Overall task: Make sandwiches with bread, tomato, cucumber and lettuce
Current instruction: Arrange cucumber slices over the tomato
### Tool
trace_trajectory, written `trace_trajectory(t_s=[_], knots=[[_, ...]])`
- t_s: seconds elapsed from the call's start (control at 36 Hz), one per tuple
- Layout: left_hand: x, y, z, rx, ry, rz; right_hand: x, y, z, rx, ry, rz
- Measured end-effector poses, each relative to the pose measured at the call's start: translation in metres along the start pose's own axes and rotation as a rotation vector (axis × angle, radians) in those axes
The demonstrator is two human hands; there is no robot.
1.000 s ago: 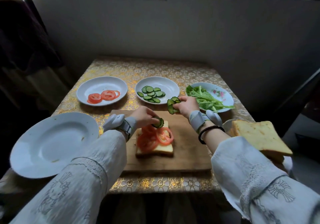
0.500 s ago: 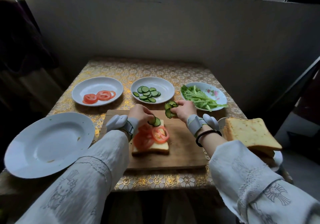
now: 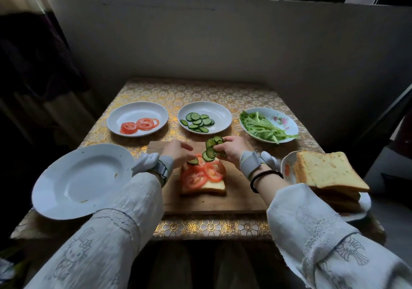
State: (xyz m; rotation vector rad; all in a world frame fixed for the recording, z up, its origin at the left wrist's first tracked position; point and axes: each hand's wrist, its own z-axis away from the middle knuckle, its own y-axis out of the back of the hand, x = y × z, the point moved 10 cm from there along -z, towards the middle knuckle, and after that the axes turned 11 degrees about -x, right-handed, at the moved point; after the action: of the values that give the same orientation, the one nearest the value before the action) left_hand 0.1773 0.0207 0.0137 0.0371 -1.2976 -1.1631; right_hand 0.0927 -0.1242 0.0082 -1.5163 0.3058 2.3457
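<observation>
My right hand (image 3: 231, 149) pinches a small fan of cucumber slices (image 3: 211, 147) just above the far edge of the open sandwich (image 3: 204, 178), so I can feed them off one at a time without going back to the dish. My left hand (image 3: 177, 152) hangs beside it with loose, slightly spread fingers and holds nothing; it sits close so it can take the next slice and lay it down. One cucumber slice (image 3: 192, 161) already lies at the far left corner of the bread, on top of the tomato slices (image 3: 201, 173) that cover most of it.

The sandwich rests on the cutting board (image 3: 243, 197) at the middle of the table (image 3: 178, 92), right in front of me. The ingredient dishes line the far side within easy reach: the tomato plate (image 3: 137, 110) at 11 o'clock, the cucumber plate (image 3: 219, 112) at 12 and the lettuce (image 3: 263, 128) in its flowered dish at 1 o'clock. The stack of bread (image 3: 327, 170) waits at 3 o'clock for the top slice, and a white plate (image 3: 73, 184) sits at 9 o'clock, I judge for finished sandwiches.

I can read no brand or writing anywhere; my sleeves carry only embroidered figures, and the lettuce dish has a pink flower print.
</observation>
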Motion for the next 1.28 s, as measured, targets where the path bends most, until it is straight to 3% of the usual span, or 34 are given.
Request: trace_trajectory(t_s=[0.19, 0.5, 0.86, 1.0, 1.28], knots=[[0.009, 0.004, 0.01, 0.063, -0.072, -0.009, 0.007, -0.015, 0.008, -0.078, -0.028, -0.151], [0.003, -0.013, 0.019, -0.017, -0.036, 0.32, 0.006, -0.025, 0.02, -0.111, 0.035, -0.165], [0.001, -0.01, 0.028, -0.022, -0.002, -0.151, 0.021, -0.018, 0.024, -0.144, -0.054, -0.122], [0.01, -0.008, 0.028, 0.053, -0.064, -0.084, 0.026, -0.018, 0.024, -0.201, -0.088, -0.114], [0.023, -0.023, 0.024, 0.036, -0.126, 0.038, 0.026, -0.007, 0.018, -0.218, -0.079, -0.108]])
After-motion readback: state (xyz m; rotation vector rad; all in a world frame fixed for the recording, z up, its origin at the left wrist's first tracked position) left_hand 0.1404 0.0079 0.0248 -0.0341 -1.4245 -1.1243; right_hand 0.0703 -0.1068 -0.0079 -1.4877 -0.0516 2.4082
